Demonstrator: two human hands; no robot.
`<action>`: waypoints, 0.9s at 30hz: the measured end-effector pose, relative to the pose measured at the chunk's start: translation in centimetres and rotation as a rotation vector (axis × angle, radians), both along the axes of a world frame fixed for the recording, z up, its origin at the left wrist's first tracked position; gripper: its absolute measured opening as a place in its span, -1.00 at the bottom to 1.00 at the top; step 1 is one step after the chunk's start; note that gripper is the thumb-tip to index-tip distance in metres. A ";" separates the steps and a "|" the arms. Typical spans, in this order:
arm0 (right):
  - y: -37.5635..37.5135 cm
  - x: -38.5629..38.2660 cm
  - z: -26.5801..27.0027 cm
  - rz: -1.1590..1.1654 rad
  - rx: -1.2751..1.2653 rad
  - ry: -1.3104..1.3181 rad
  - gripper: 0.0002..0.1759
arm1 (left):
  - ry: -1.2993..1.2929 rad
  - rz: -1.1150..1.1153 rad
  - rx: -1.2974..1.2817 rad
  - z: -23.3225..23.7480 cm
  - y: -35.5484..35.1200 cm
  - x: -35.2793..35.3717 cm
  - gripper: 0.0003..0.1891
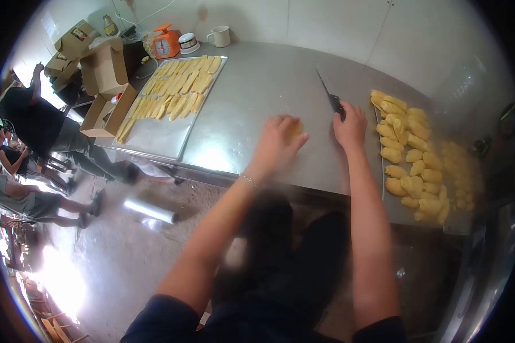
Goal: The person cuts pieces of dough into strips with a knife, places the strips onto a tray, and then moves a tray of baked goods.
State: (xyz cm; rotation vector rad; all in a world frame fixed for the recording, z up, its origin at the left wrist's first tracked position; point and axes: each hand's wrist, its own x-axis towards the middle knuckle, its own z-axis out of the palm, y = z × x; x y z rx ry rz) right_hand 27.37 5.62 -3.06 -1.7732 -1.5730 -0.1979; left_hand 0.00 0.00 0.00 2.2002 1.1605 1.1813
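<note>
My left hand (274, 143) curls over a piece of peeled yellow fruit (297, 129) on the steel table (252, 86), its fingers covering most of the piece. In my right hand (351, 124) is a knife (336, 106) with a black handle, its blade pointing away toward the wall. To the right of that hand, a tray (381, 163) bears several plump yellow fruit pieces (409, 123). Flat yellow slices (180, 86) lie in rows on another tray (163, 137) at the left end of the table.
Behind the sliced fruit stand an orange scale (166, 43), a white round container (188, 43) and a cream mug (219, 36). An open cardboard box (106, 108) sits beyond the left tray. A shiny roll (150, 211) lies on the floor, and several people are at the left.
</note>
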 end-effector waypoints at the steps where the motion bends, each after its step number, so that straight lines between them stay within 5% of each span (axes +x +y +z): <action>1: 0.0 0.2 0.0 0.012 0.017 0.004 -0.53 | -0.001 -0.003 0.011 0.0 0.1 0.1 -0.48; 12: 0.4 1.1 -1.2 0.079 0.160 0.084 -0.65 | 0.025 -0.003 0.014 -0.2 0.0 -0.2 -0.46; 20: 2.7 4.8 -4.1 0.130 -0.014 0.219 -0.57 | -0.002 -0.006 0.016 -1.0 0.2 -0.1 -0.44; 27: -1.1 1.0 1.3 0.069 -0.087 0.217 -0.63 | 0.003 -0.018 -0.018 -1.3 0.4 0.0 -0.43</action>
